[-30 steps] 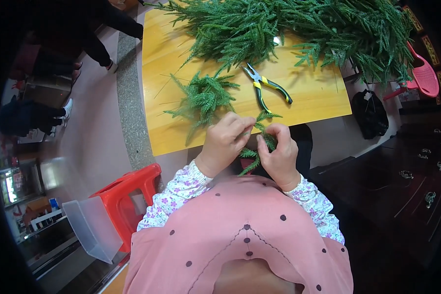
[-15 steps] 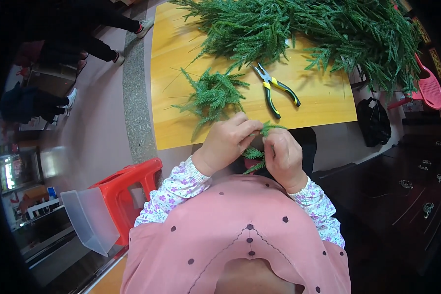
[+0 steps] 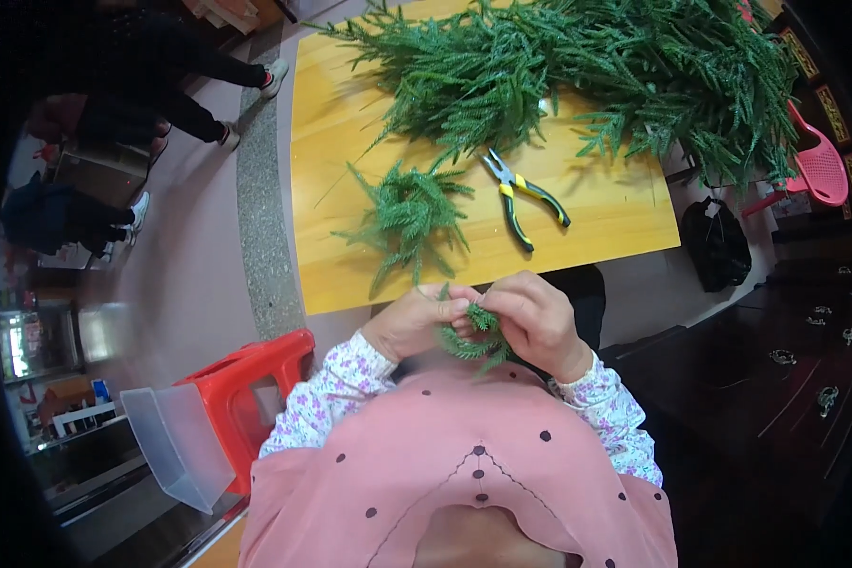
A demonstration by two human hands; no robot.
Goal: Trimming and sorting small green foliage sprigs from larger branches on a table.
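Green sprig [image 3: 469,351] is now curled nearer the pink garment [image 3: 502,417] than a sec ago, L hand [image 3: 407,322] & R hand [image 3: 542,325] both in a narrow pinch on it, so work's now just off the near edge of the yellow table [image 3: 615,218], w/ pliers [image 3: 508,186] untouched there.

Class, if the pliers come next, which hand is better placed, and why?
Probably the right hand: the pliers lie just beyond it, handles toward it; the left hand is farther away.
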